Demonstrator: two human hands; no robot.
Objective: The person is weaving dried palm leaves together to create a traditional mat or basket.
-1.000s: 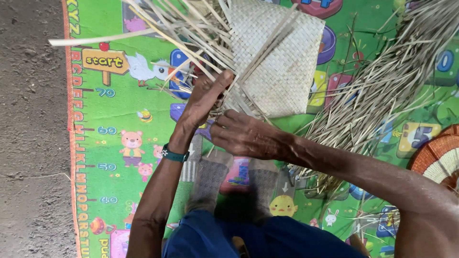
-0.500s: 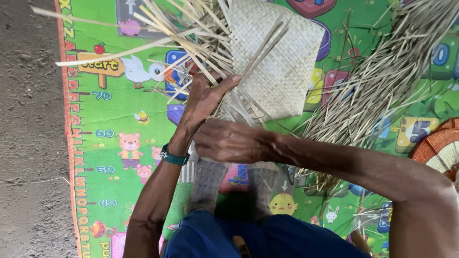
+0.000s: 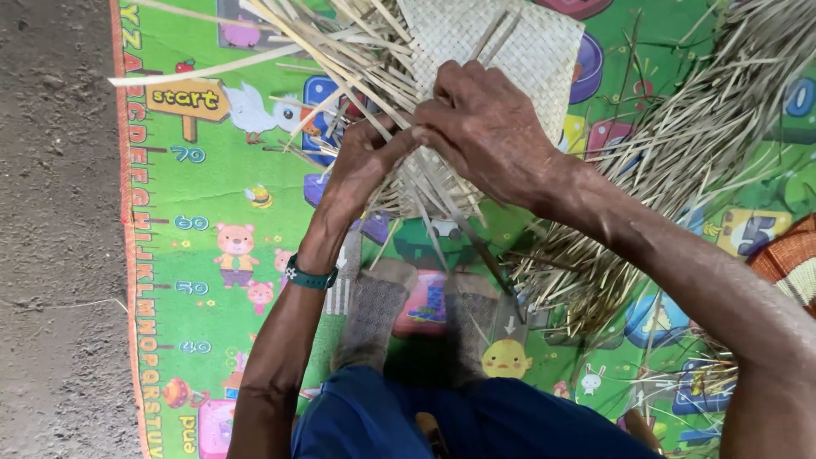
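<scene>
Both hands — left (image 3: 361, 166), right (image 3: 484, 127) — grip woven mat (image 3: 544, 51); colourful playmat (image 3: 212, 204) beneath.

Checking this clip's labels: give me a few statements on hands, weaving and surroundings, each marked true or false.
1. Both hands rest on the woven mat. True: left hand, right hand.
2. The left wrist is bare. False: it wears a dark green wristband.
3. A heap of loose dry strips lies on the right. True.
4. The work sits on a wooden table. False: it sits on a colourful play mat.
</scene>
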